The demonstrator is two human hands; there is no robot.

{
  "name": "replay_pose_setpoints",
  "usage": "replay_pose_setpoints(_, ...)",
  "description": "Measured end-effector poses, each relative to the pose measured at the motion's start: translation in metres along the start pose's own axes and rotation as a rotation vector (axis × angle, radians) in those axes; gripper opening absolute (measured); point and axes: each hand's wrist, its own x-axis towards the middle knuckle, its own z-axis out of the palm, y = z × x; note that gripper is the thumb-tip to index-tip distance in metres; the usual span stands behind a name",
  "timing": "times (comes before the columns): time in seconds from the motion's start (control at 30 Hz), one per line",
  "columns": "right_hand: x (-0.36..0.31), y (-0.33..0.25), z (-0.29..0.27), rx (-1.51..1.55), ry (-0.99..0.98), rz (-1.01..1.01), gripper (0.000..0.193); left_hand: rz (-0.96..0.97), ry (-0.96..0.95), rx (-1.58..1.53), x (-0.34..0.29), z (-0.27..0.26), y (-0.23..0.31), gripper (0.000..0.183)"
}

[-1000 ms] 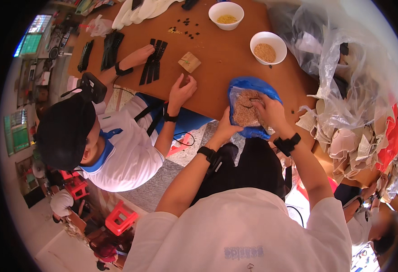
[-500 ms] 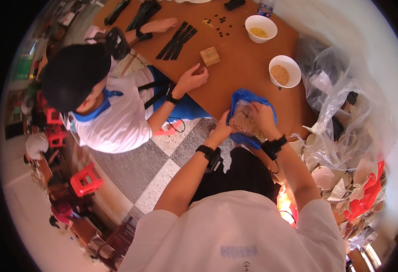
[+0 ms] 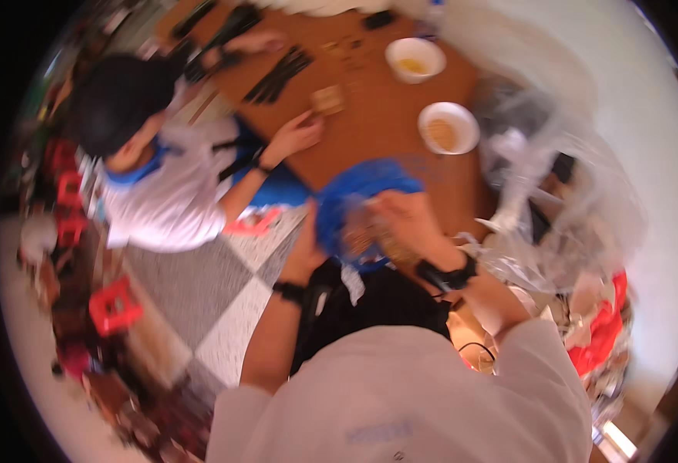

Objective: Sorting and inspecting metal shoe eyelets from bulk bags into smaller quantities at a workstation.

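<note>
Both bare forearms [image 3: 268, 339] angle upward and inward to the hands. Left hand [image 3: 305, 245]: roughly upright, finger closure unclear (blur). Right hand [image 3: 410, 220]: slightly higher, apart from the left, back uppermost, fingers bent, directed leftward toward left hand.

More of the blue bag [image 3: 364, 176] now shows.
</note>
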Motion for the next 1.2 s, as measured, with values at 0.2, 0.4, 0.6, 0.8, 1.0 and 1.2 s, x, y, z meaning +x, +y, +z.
replay_pose_setpoints(0.2,0.002,-0.030,0.027,0.036,-0.037,-0.121,0.020,0.181,-0.064,0.390,0.016,-0.075,-0.019,0.037)
replay_pose_setpoints(0.4,-0.007,-0.042,0.019,-0.109,-0.094,-0.332,0.014,0.382,-0.203,0.950,-0.002,-0.050,-0.030,0.035)
replay_pose_setpoints(0.6,-0.006,-0.047,0.005,-0.097,0.086,-0.404,0.015,-0.201,-0.506,-0.541,0.001,-0.039,-0.043,0.038)
replay_pose_setpoints(0.8,0.005,-0.091,0.017,0.344,-0.046,-0.037,0.012,0.182,-0.267,0.111,-0.016,-0.027,-0.035,0.039)
replay_pose_setpoints(1.0,0.031,-0.128,0.066,0.763,-0.117,0.286,0.019,0.345,-0.175,-0.109,-0.086,-0.038,-0.010,0.040)
replay_pose_setpoints(1.2,0.028,-0.177,0.168,0.901,-0.556,0.343,0.021,0.519,-0.176,-0.451,-0.190,-0.083,0.010,0.043)
